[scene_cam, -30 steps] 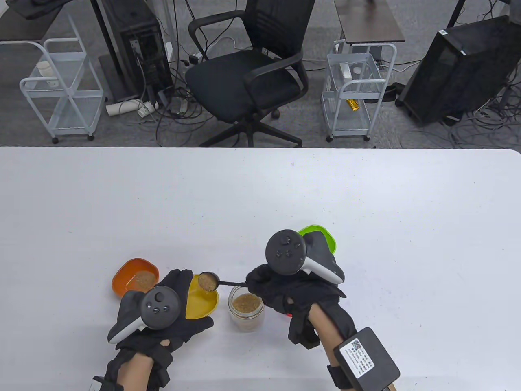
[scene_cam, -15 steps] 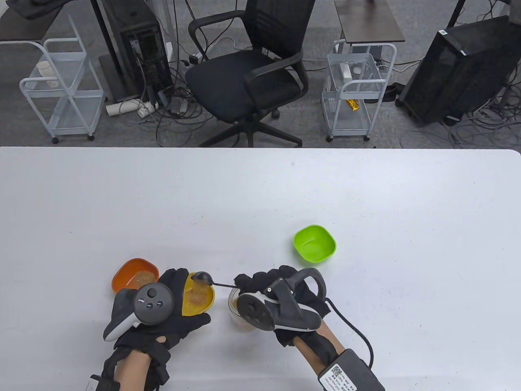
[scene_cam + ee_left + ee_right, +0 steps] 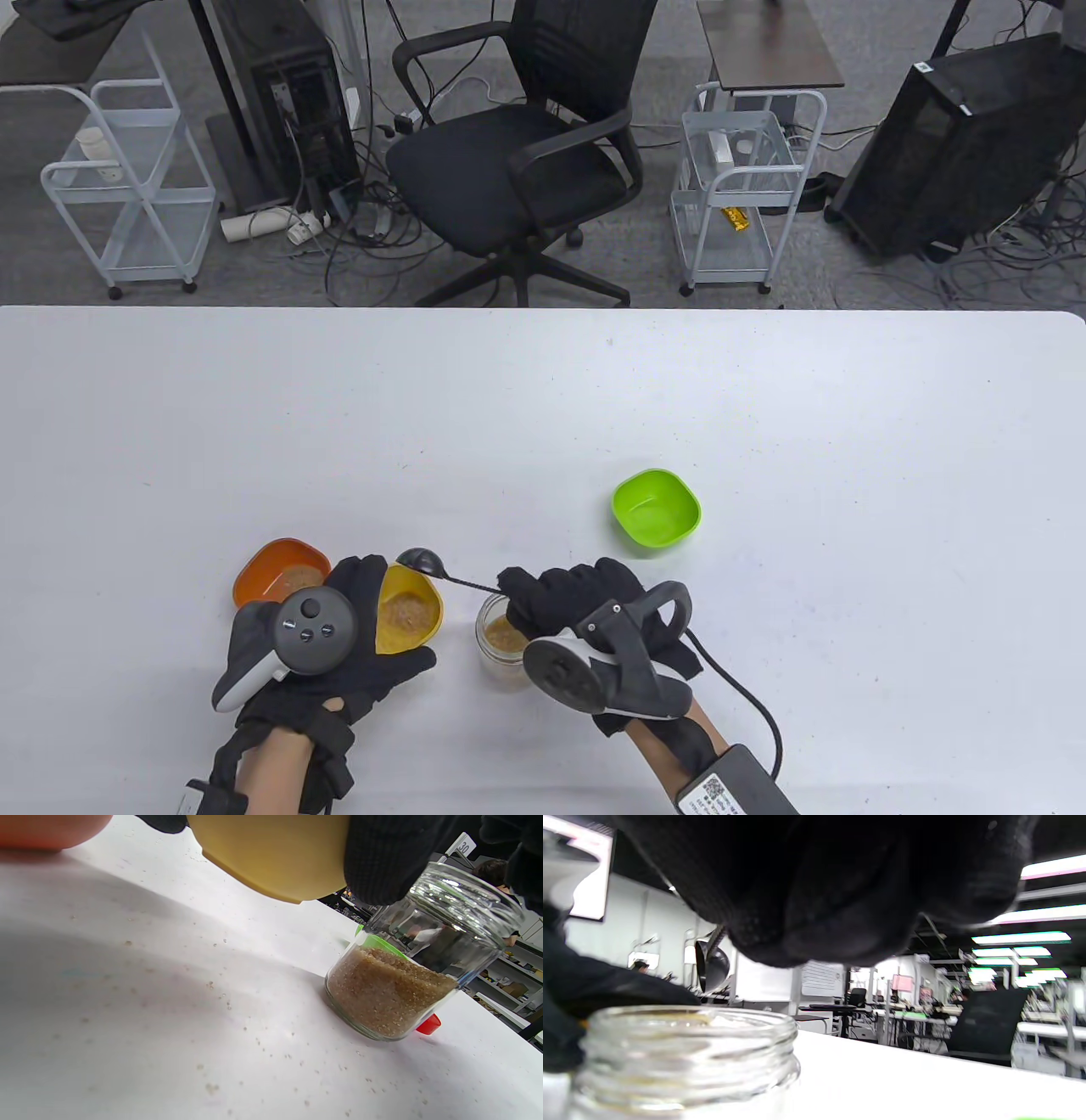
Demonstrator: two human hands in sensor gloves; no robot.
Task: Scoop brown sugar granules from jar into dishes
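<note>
My left hand [image 3: 365, 645] holds the yellow dish [image 3: 411, 607], tilted and lifted off the table, with brown sugar in it; its underside shows in the left wrist view [image 3: 271, 853]. My right hand [image 3: 577, 603] grips the handle of a black spoon [image 3: 422, 560], whose bowl is turned over above the dish's far rim. The glass jar [image 3: 501, 641] of brown sugar stands between the hands, partly under my right hand; it shows in the left wrist view [image 3: 403, 984] and its rim shows in the right wrist view [image 3: 687, 1052]. An orange dish [image 3: 280, 573] holds sugar. A green dish [image 3: 655, 508] stands empty.
A red lid [image 3: 428, 1024] lies behind the jar. Loose granules are scattered on the white table [image 3: 212, 1035]. An office chair [image 3: 517, 161] and wire carts stand beyond the table's far edge.
My right hand rolled the spoon over and tipped its sugar into the yellow dish. The spoon bowl then drew back to the dish's far rim. My left hand tilted the dish.
</note>
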